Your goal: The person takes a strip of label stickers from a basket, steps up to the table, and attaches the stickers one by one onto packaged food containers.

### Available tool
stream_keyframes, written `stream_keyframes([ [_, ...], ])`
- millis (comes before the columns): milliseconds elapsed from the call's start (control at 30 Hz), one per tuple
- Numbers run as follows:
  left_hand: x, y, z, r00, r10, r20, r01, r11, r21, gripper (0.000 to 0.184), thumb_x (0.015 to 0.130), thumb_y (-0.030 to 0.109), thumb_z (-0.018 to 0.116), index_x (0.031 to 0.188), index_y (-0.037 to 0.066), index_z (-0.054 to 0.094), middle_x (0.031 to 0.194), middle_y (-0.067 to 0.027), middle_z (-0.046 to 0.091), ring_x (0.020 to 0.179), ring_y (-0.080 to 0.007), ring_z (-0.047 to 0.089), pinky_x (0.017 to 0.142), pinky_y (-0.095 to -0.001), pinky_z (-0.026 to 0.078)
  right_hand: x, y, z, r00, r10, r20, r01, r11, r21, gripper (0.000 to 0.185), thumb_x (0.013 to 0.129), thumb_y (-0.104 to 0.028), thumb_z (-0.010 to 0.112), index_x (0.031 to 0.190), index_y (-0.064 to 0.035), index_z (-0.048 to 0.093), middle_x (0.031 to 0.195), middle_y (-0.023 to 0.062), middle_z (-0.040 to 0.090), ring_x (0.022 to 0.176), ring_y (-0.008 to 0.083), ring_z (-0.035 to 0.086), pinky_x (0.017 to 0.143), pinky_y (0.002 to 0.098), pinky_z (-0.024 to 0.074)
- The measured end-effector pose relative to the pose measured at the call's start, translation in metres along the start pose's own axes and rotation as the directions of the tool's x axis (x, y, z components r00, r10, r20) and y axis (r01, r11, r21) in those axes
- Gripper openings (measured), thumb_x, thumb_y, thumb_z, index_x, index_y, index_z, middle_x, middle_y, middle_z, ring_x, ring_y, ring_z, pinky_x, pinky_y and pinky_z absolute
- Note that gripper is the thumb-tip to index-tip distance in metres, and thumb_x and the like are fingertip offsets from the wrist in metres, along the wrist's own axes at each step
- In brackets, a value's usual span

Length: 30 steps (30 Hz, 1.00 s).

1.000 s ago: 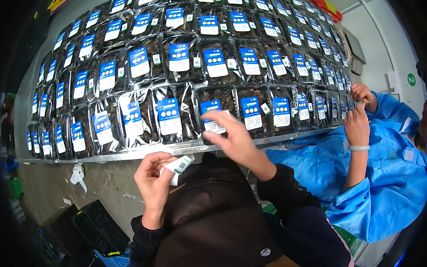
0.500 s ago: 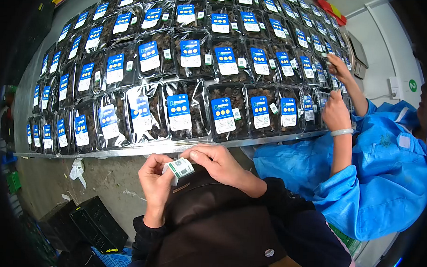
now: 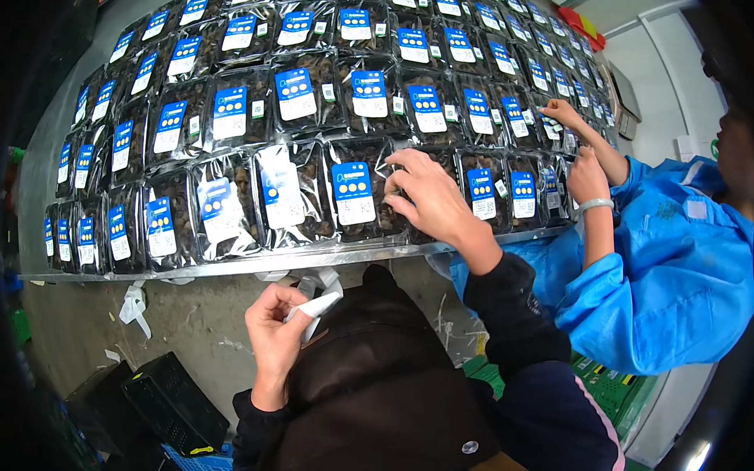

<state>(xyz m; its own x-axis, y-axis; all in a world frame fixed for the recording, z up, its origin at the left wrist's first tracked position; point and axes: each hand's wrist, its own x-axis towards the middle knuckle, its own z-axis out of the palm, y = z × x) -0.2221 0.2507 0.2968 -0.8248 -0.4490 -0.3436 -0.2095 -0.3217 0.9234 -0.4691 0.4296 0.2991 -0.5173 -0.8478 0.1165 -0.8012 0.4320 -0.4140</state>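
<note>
My left hand is closed on a white strip of sticker labels, held low in front of the table edge; its printed face is turned away. My right hand reaches over the front row, fingers apart and curved, with the fingertips at the film of a black tray pack. They are just right of that pack's blue-and-white label. Whether a small sticker lies under the fingertips is hidden. Dark brown pieces show through the clear film.
Rows of similar packs cover the metal table; many in the back rows bear a small white-green sticker. At right a co-worker in a blue gown has both hands over the packs. Black crates stand on the floor at lower left.
My right hand has left the label strip and moved up and right onto a front-row pack. My left hand keeps the strip, now turned to show its white side.
</note>
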Motion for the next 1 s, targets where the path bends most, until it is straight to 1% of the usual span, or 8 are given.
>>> stream_keyframes([
  [167, -0.003, 0.017, -0.022, 0.988, 0.139, 0.071, -0.136, 0.99, -0.038, 0.011, 0.077, -0.007, 0.068, 0.079, -0.002, 0.059, 0.081, -0.0071, 0.064, 0.068, -0.0053, 0.055, 0.061, -0.0191, 0.044, 0.008, 0.025, 0.035, 0.99, 0.001, 0.144, 0.02, 0.989, -0.145, 0.022, 0.074, -0.01, 0.073, 0.09, -0.008, 0.059, 0.129, 0.0127, 0.049, 0.131, 0.0348, 0.039, 0.104, 0.0465, 0.0345],
  [267, -0.001, 0.026, -0.035, 0.975, 0.177, 0.137, -0.169, 0.983, -0.065, 0.011, 0.077, -0.007, 0.068, 0.079, -0.002, 0.058, 0.088, -0.0108, 0.065, 0.071, -0.0067, 0.057, 0.063, -0.02, 0.045, 0.005, 0.023, 0.053, 0.998, 0.026, 0.059, -0.017, 0.989, -0.149, 0.024, 0.072, -0.011, 0.074, 0.09, -0.0087, 0.059, 0.13, 0.0126, 0.049, 0.13, 0.0352, 0.039, 0.105, 0.046, 0.0331],
  [400, 0.003, 0.03, -0.04, 0.979, 0.156, 0.133, -0.145, 0.986, -0.085, 0.014, 0.077, -0.01, 0.067, 0.086, -0.003, 0.058, 0.093, -0.0129, 0.065, 0.073, -0.008, 0.059, 0.066, -0.0207, 0.048, 0.001, -0.02, 0.039, 0.957, 0.193, -0.215, -0.231, 0.958, -0.171, 0.05, 0.076, -0.013, 0.073, 0.122, -0.0065, 0.055, 0.129, 0.0146, 0.052, 0.126, 0.0329, 0.044, 0.104, 0.0436, 0.0346],
  [467, 0.004, 0.034, -0.037, 0.993, 0.097, 0.067, -0.089, 0.99, -0.105, 0.022, 0.079, -0.01, 0.065, 0.099, -0.004, 0.058, 0.093, -0.0126, 0.067, 0.075, -0.008, 0.06, 0.069, -0.0211, 0.05, -0.003, -0.056, 0.035, 0.899, 0.357, -0.254, -0.26, 0.902, 0.344, 0.04, 0.082, -0.011, 0.069, 0.12, -0.0038, 0.057, 0.122, 0.0145, 0.056, 0.116, 0.0293, 0.053, 0.098, 0.0381, 0.0417],
  [533, 0.007, 0.035, -0.033, 0.994, 0.111, 0.014, -0.11, 0.989, -0.095, 0.021, 0.08, -0.01, 0.065, 0.099, -0.004, 0.059, 0.089, -0.0101, 0.067, 0.074, -0.0076, 0.061, 0.069, -0.0206, 0.05, -0.006, -0.105, 0.022, 0.907, 0.393, 0.15, -0.386, 0.638, 0.666, 0.034, 0.085, -0.01, 0.066, 0.118, -0.002, 0.06, 0.114, 0.013, 0.061, 0.106, 0.0255, 0.06, 0.091, 0.0328, 0.0465],
  [600, 0.009, 0.034, -0.034, 0.993, 0.118, -0.015, -0.119, 0.99, -0.073, 0.021, 0.079, -0.008, 0.066, 0.098, -0.003, 0.06, 0.086, -0.0075, 0.066, 0.072, -0.0067, 0.059, 0.068, -0.0202, 0.048, -0.003, -0.141, 0.023, 0.936, 0.247, 0.25, -0.343, 0.487, 0.803, 0.031, 0.084, -0.012, 0.068, 0.113, -0.0022, 0.063, 0.109, 0.0113, 0.064, 0.102, 0.0234, 0.062, 0.09, 0.0311, 0.0471],
  [667, 0.01, 0.033, -0.037, 0.99, 0.126, -0.062, -0.129, 0.991, -0.042, 0.02, 0.078, -0.006, 0.067, 0.097, -0.002, 0.06, 0.084, -0.0049, 0.065, 0.07, -0.0058, 0.057, 0.066, -0.0198, 0.047, 0.006, -0.156, 0.022, 0.987, 0.125, 0.101, -0.158, 0.637, 0.754, 0.03, 0.08, -0.01, 0.073, 0.108, -0.0023, 0.066, 0.105, 0.0106, 0.065, 0.098, 0.0226, 0.063, 0.086, 0.031, 0.049],
  [1000, 0.016, 0.03, -0.039, 0.989, 0.054, -0.139, -0.047, 0.997, 0.055, 0.015, 0.078, -0.002, 0.073, 0.079, 0.002, 0.059, 0.071, 0.0055, 0.056, 0.061, 0.0011, 0.045, 0.053, -0.0157, 0.034, 0.023, -0.144, 0.034, 0.994, 0.019, -0.112, 0.065, 0.709, 0.702, 0.025, 0.073, -0.005, 0.077, 0.096, -0.0025, 0.069, 0.1, 0.0096, 0.067, 0.09, 0.0226, 0.066, 0.077, 0.0302, 0.0526],
])
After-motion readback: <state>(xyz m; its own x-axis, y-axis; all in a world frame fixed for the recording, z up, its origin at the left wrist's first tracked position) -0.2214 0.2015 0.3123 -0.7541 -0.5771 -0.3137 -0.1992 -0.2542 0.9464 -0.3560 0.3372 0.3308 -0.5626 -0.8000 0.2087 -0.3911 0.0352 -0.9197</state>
